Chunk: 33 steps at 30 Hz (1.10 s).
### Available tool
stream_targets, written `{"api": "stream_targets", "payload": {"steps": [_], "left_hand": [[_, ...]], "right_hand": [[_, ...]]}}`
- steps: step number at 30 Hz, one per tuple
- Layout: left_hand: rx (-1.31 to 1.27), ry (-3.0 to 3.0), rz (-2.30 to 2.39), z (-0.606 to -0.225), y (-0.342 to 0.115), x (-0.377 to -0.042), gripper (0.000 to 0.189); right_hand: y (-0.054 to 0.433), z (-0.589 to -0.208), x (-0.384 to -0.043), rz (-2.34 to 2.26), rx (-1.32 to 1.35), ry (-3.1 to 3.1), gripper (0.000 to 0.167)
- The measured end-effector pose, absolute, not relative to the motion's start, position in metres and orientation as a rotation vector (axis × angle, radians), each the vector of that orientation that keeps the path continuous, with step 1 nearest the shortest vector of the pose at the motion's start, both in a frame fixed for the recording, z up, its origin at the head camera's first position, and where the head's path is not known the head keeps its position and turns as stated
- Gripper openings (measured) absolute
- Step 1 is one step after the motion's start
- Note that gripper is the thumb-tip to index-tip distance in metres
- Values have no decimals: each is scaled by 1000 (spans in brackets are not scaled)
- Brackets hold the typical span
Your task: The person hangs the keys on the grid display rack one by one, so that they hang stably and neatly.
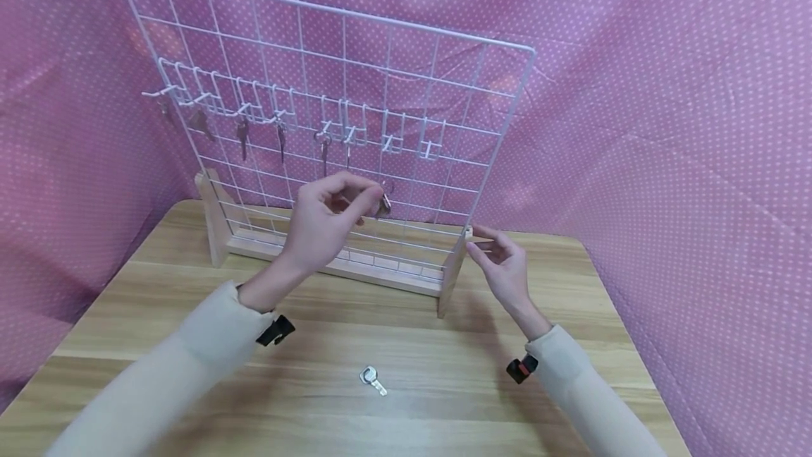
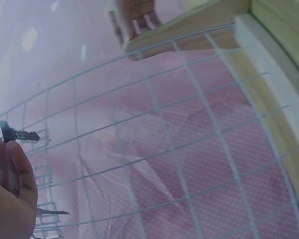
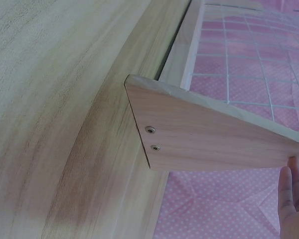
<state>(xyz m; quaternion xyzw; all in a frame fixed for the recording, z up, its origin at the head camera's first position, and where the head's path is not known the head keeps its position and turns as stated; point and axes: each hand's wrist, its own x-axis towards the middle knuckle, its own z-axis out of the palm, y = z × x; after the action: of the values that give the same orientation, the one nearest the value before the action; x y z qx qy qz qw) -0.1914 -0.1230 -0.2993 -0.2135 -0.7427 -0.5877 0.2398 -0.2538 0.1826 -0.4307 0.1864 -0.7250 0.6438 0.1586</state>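
Note:
My left hand [image 1: 326, 221] pinches a metal key [image 1: 383, 204] by its head between thumb and fingers, in front of the white wire grid [image 1: 438, 76] and below the right-hand hooks. In the left wrist view that key [image 2: 25, 135] points its blade away from the fingertips. At the right end of the rack, my right hand [image 1: 505, 270] holds the top of the wooden side support [image 1: 452, 270] with thumb and fingertips; the right wrist view shows straight fingers [image 3: 286, 186] against its outer face. Another key [image 1: 372, 379] lies on the table.
Several keys hang from the left and middle hooks [image 1: 242, 110]. Two hooks [image 1: 430, 149] at the right carry nothing. A second wooden support [image 1: 216, 224] holds the rack's left end. Pink dotted cloth [image 1: 666, 125] surrounds the wooden table [image 1: 285, 407].

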Motion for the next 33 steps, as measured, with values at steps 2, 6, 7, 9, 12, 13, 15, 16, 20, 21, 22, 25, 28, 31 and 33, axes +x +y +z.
{"api": "stream_targets", "payload": {"steps": [2, 6, 7, 9, 12, 13, 15, 16, 20, 21, 22, 25, 28, 31, 33], "left_hand": [[-561, -1988, -1660, -292, -122, -194, 10], [-499, -1939, -1725, -280, -118, -198, 15], [-482, -1932, -1735, -278, -117, -199, 16], [-447, -1917, -1748, -275, -115, -200, 18], [-399, -1893, -1762, -273, -112, -203, 20], [-387, -1882, -1769, -274, -111, -204, 20], [-371, -1861, -1784, -275, -111, -207, 20], [-368, -1853, -1788, -276, -111, -208, 19], [-356, -1832, -1786, -281, -111, -212, 18], [-352, -1830, -1780, -282, -111, -213, 18], [-348, -1830, -1773, -283, -111, -214, 18], [-340, -1837, -1766, -284, -112, -216, 18], [-339, -1851, -1770, -285, -113, -219, 19], [-334, -1886, -1764, -288, -116, -221, 21], [-333, -1929, -1746, -291, -119, -221, 22]], "right_hand": [[182, -430, -254, 1849, 530, -2067, 34], [183, -431, -253, 1852, 524, -2067, 36], [183, -431, -253, 1851, 523, -2067, 36], [183, -431, -253, 1846, 524, -2070, 36], [183, -432, -254, 1841, 528, -2072, 35], [183, -432, -254, 1841, 529, -2072, 35], [183, -432, -254, 1835, 531, -2076, 35], [183, -432, -254, 1831, 533, -2078, 35], [183, -432, -255, 1822, 534, -2080, 35], [183, -432, -255, 1822, 534, -2080, 35], [182, -432, -256, 1824, 533, -2078, 36], [182, -432, -256, 1829, 532, -2070, 36], [182, -432, -255, 1833, 535, -2060, 36], [182, -432, -256, 1831, 542, -2059, 35], [182, -432, -256, 1831, 543, -2057, 36]]}}
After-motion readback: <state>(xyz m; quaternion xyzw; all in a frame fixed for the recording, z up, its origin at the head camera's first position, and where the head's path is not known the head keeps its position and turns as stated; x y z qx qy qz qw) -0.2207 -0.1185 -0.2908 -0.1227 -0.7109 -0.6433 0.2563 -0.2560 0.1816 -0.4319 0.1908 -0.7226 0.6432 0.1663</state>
